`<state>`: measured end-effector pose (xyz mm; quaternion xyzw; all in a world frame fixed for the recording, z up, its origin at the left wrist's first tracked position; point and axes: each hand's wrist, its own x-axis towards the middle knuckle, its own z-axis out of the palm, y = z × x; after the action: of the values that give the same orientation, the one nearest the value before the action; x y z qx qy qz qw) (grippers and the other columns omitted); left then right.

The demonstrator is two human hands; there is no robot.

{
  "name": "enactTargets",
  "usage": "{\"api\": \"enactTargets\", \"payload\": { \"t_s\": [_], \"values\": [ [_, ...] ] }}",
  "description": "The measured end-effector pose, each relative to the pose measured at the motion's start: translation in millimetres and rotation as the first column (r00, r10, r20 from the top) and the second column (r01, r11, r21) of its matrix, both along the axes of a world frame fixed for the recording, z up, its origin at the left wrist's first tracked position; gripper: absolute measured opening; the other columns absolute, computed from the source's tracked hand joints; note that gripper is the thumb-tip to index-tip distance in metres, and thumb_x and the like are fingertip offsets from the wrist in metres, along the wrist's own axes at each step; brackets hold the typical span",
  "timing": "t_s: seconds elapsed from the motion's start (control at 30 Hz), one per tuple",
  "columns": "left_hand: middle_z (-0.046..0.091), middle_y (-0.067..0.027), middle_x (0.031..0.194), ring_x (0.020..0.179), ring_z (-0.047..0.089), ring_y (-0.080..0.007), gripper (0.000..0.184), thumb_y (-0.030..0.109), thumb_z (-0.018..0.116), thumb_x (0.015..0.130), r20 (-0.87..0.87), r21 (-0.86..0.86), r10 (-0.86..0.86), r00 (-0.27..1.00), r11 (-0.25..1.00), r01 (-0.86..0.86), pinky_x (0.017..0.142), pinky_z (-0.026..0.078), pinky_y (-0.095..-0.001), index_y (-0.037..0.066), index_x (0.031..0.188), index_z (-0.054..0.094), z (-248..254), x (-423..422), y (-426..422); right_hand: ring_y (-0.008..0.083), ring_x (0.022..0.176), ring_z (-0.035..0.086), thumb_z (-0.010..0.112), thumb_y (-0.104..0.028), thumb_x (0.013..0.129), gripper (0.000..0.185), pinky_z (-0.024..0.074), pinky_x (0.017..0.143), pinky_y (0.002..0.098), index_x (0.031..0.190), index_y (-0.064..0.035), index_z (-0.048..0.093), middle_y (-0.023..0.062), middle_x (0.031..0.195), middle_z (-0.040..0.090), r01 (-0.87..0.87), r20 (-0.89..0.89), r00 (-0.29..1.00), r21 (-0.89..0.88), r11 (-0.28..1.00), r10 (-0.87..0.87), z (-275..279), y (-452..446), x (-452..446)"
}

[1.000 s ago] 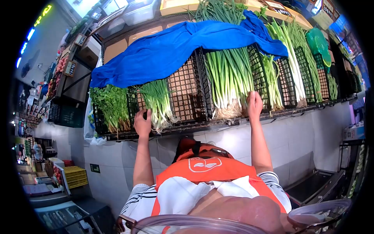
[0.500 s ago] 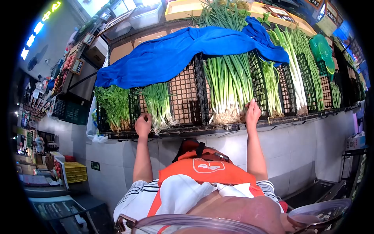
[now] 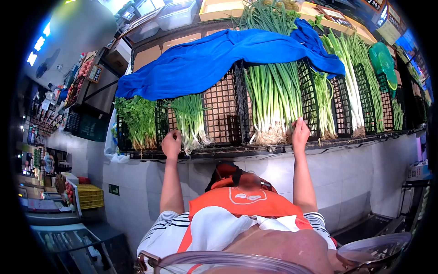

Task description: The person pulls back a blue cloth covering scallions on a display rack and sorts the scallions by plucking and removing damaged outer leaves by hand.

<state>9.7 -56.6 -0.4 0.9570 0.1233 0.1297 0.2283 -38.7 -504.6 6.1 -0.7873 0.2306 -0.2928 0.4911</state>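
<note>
While black crates (image 3: 241, 98) hold scallions (image 3: 276, 100), left hand (image 3: 171, 144) and right hand (image 3: 300, 133) sit alongside — finger grip unclear.

The left arm (image 3: 171, 182) and right arm (image 3: 304, 182) reach forward, well apart. The left hand (image 3: 171, 144) curls inward; the right hand (image 3: 299, 134) points ahead, its grip unclear.

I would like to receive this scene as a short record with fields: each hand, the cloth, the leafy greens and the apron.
Left hand: fingers curled, by the lower end of the small green-onion bunch; grip unclear
Right hand: by the right edge of the large green-onion bunch, near its roots; grip unclear
Blue cloth: draped across the black crates
Leafy greens: left of the small bunch
Apron: orange, white print
</note>
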Motion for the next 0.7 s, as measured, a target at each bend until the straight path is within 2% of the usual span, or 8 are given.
{"api": "enactTargets", "payload": {
  "t_s": [0.07,0.3,0.33,0.4,0.43,0.53,0.6,0.7],
  "values": [
    [0.063,-0.0091,0.081,0.079,0.059,-0.0286,0.021,0.027,0.055,0.081,-0.014,-0.019,0.033,0.999,0.999,-0.033,0.07,0.045,-0.0365,0.009,0.085,0.065,-3.9,1.2,2.0,0.0099,0.046,0.037,0.04,-0.04,0.092,0.05,0.0312,0.046,0.0282,0.066,-0.0009,0.056,0.0027,0.045,0.038,-0.033,-0.007,0.999,0.041,0.999,0.033,-2.9,-2.5,-0.2],
    [0.052,-0.0087,0.08,0.079,0.049,-0.0241,0.014,0.015,0.054,0.084,0.581,0.012,0.002,0.814,1.0,-0.011,0.073,0.039,-0.0346,0.002,0.082,0.059,21.8,12.3,-20.4,0.0167,0.044,0.041,0.04,-0.035,0.093,0.046,0.0333,0.046,0.0324,0.067,-0.0003,0.056,0.0079,0.047,0.043,-0.045,0.016,0.999,-0.108,0.993,0.047,-6.5,2.1,2.8],
    [0.055,-0.0105,0.087,0.086,0.05,-0.0255,0.011,0.012,0.057,0.082,0.59,-0.145,0.013,0.808,0.985,0.09,0.079,0.037,-0.0374,0.001,0.08,0.058,36.3,19.5,-36.7,0.019,0.043,0.043,0.04,-0.033,0.093,0.045,0.0341,0.047,0.0337,0.068,-0.0001,0.057,0.0096,0.048,0.046,-0.042,0.026,0.999,-0.161,0.986,0.047,-6.1,4.0,2.3],
    [0.056,-0.0088,0.091,0.092,0.048,-0.0233,0.011,0.013,0.057,0.083,0.663,-0.012,-0.196,0.723,0.962,0.272,0.082,0.036,-0.0364,0.003,0.08,0.06,73.9,36.9,-78.3,0.0266,0.046,0.049,0.041,-0.028,0.092,0.04,0.0361,0.048,0.038,0.069,0.0003,0.058,0.014,0.052,0.051,-0.111,-0.006,0.994,-0.225,0.968,0.112,0.0,4.3,1.2],
    [0.057,-0.0084,0.093,0.094,0.048,-0.0229,0.011,0.014,0.057,0.082,0.573,-0.051,-0.255,0.779,0.937,0.345,0.083,0.036,-0.0355,0.003,0.081,0.061,91.1,44.7,-97.4,0.0277,0.047,0.05,0.041,-0.027,0.092,0.04,0.0361,0.048,0.0385,0.069,0.0001,0.059,0.0144,0.052,0.051,-0.141,-0.021,0.99,-0.223,0.965,0.139,4.8,5.8,1.6],
    [0.056,-0.0096,0.105,0.104,0.046,-0.0266,0.012,0.018,0.06,0.079,0.509,0.003,-0.507,0.696,0.809,0.587,0.092,0.033,-0.0383,0.01,0.087,0.064,116.0,68.9,-160.5,0.033,0.049,0.05,0.043,-0.026,0.091,0.039,0.0373,0.05,0.0407,0.064,-0.001,0.057,0.0164,0.052,0.05,-0.129,-0.027,0.992,-0.281,0.951,0.127,1.6,5.6,3.0],
    [0.036,-0.0174,0.129,0.122,0.027,-0.0367,0.035,0.032,0.061,0.078,0.421,0.123,-0.675,0.606,0.704,0.699,0.101,0.024,-0.0442,0.015,0.108,0.058,130.6,79.8,-204.3,0.0334,0.05,0.051,0.043,-0.026,0.091,0.039,0.0377,0.052,0.0422,0.063,-0.0013,0.056,0.0165,0.053,0.051,-0.123,-0.025,0.992,-0.306,0.944,0.121,0.5,4.7,3.3],
    [0.026,-0.0187,0.135,0.129,0.012,-0.0422,0.039,0.039,0.061,0.078,0.298,0.407,-0.881,0.367,0.465,0.786,0.104,0.014,-0.0529,0.016,0.109,0.058,135.9,115.5,-263.0,0.0351,0.05,0.05,0.044,-0.026,0.09,0.039,0.0366,0.05,0.0431,0.063,-0.0013,0.055,0.0176,0.053,0.05,-0.105,0.023,0.993,-0.266,0.958,0.115,-1.3,4.9,3.9]
  ]
}}
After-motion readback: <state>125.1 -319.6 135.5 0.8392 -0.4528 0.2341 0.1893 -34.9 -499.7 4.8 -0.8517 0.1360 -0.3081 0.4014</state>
